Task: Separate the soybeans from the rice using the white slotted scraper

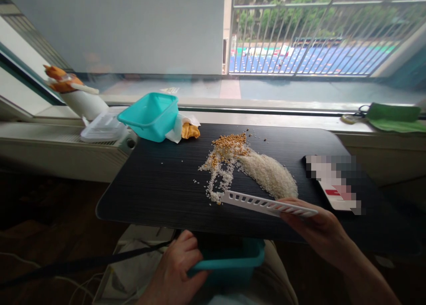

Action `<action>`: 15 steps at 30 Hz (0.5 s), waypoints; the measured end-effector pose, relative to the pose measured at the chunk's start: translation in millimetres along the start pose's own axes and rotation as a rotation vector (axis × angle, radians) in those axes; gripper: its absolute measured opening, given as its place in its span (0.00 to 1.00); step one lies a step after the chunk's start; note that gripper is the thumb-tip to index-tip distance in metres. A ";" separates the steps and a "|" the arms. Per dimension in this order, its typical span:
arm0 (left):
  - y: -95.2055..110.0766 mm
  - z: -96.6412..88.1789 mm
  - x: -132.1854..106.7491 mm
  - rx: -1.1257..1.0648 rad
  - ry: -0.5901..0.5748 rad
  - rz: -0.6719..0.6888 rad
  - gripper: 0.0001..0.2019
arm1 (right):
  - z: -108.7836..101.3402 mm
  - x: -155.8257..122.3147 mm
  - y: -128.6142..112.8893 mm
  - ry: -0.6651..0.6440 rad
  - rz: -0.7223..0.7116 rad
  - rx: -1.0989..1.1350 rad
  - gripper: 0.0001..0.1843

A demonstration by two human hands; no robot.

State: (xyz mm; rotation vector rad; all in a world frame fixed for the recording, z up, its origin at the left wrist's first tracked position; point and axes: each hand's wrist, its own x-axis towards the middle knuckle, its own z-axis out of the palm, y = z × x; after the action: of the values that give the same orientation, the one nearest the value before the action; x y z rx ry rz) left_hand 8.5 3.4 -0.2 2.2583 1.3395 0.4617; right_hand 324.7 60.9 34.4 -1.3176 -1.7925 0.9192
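My right hand (pixel 314 225) is closed on one end of a white slotted plastic strip (pixel 251 202). The strip's far end touches loose white grains at the near part of the table. Beyond it lies a long heap of rice (pixel 271 174), and yellow soybean-like beans (pixel 233 140) are gathered at its far left, partly mixed with rice. Below the table's front edge, my left hand (pixel 181 265) grips the left rim of a teal plastic container (pixel 229 264); its inside is dark and its contents cannot be made out.
On the black table (pixel 159 185), a second teal container (pixel 149 112) stands at the back left beside a crumpled orange-and-white wrapper (pixel 190 130). A partly blurred flat phone-like object (pixel 333 192) lies at right. A clear lid (pixel 103 125) and green cloth (pixel 394 117) rest by the window.
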 end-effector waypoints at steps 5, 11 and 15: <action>1.0 -0.5 0.0 -0.012 -0.016 -0.024 0.11 | -0.6 0.2 -1.9 -0.007 -0.019 0.010 0.08; 0.6 1.4 0.7 -0.026 -0.011 -0.033 0.11 | 7.1 2.6 -10.9 -0.079 -0.052 0.014 0.08; -4.3 -2.1 -5.7 -0.028 0.007 -0.025 0.10 | 18.4 5.5 -18.4 -0.103 -0.078 0.049 0.08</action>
State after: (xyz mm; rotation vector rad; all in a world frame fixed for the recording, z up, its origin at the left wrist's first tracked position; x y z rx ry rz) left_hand 1.6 0.5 -1.1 2.2167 1.3553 0.4763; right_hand 299.3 59.7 42.0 -1.1805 -1.8741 0.9975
